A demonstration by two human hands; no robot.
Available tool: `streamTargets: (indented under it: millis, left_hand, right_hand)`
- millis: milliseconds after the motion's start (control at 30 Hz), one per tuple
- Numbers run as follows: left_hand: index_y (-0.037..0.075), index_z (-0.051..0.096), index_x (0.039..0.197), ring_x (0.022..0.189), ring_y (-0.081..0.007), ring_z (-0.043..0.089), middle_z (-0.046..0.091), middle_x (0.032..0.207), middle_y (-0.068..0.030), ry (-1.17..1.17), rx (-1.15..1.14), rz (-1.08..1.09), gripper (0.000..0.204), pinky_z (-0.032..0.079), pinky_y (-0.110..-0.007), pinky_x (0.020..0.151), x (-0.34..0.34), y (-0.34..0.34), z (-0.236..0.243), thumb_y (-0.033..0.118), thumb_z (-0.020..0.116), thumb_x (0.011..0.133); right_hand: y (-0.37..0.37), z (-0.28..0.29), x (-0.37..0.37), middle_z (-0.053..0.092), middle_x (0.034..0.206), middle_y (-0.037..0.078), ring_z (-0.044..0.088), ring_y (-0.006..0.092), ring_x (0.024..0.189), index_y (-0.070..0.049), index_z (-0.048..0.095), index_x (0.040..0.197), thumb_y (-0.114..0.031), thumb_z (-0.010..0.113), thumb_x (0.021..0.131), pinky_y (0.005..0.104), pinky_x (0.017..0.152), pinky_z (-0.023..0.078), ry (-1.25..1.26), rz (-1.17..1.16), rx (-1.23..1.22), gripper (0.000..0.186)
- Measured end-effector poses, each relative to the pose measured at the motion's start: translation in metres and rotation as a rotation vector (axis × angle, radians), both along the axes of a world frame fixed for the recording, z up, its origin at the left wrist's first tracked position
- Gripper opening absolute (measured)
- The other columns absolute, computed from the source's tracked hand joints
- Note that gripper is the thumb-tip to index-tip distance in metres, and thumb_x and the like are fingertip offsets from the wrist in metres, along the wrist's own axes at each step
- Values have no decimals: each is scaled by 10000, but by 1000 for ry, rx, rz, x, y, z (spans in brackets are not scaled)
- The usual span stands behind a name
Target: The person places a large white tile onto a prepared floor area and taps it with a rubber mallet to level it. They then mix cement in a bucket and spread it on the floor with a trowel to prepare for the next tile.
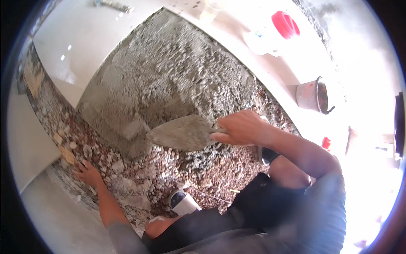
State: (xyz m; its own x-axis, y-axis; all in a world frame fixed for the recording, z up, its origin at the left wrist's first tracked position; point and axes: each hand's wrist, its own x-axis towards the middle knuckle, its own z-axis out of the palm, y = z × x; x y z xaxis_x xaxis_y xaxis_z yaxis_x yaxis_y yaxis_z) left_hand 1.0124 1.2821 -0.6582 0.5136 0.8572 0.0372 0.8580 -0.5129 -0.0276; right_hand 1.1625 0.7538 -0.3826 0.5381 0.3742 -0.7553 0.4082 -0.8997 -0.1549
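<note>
In my right hand [241, 128] is the handle of a pointing trowel [182, 133], its broad blade smeared with grey mortar. The blade points left, over the near edge of a bed of wet mortar [182, 63]. That bed is rough across the middle and smoother along its left side. My left hand [87, 174] rests on the gravel [122, 186] at the left with its fingers apart. Beside its fingertips lies a small piece of wood [67, 155]. Nothing shows in that hand.
Large pale tiles [63, 55] border the mortar at the left and far side. A bucket [308, 95] lies at the right, with a white container with a red lid [285, 25] beyond. A mortar-smeared tool [113, 6] lies far left. My feet and knees are on the gravel side.
</note>
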Motion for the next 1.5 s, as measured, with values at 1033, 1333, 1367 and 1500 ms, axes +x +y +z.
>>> streamTargets:
  millis: [1033,1333,1367,1500]
  left_hand:
    - [8,552,1214,1242,-386,440,504,1296,-235,125,-236,885,426,347,-447,1040,-360,-740,302,271,617,886]
    - [3,538,1227,1215,-368,473,520,1278,-225,-26,-280,724,428,364,-434,1026,-422,-749,213,246,621,885]
    - [2,536,1228,1212,-366,476,521,1276,-224,-61,-284,674,428,366,-433,1024,-425,-738,192,243,622,885]
    - [0,530,1233,1200,-358,491,528,1268,-219,-224,-271,480,430,374,-427,1018,-423,-689,111,232,624,884]
  right_hand:
    - [-31,-126,278,641,978,254,628,388,908,-34,499,1252,-335,585,870,444,830,464,-86,-60,657,493]
    - [-3,-165,315,642,998,251,612,406,988,-39,519,1109,-335,552,868,493,832,471,-662,465,533,383]
    - [-4,-166,307,649,979,247,616,403,983,-37,517,1079,-312,550,862,497,830,475,-657,436,435,351]
    - [-22,-165,243,665,939,220,646,404,887,-58,485,1151,-190,518,863,506,784,493,-566,481,283,319]
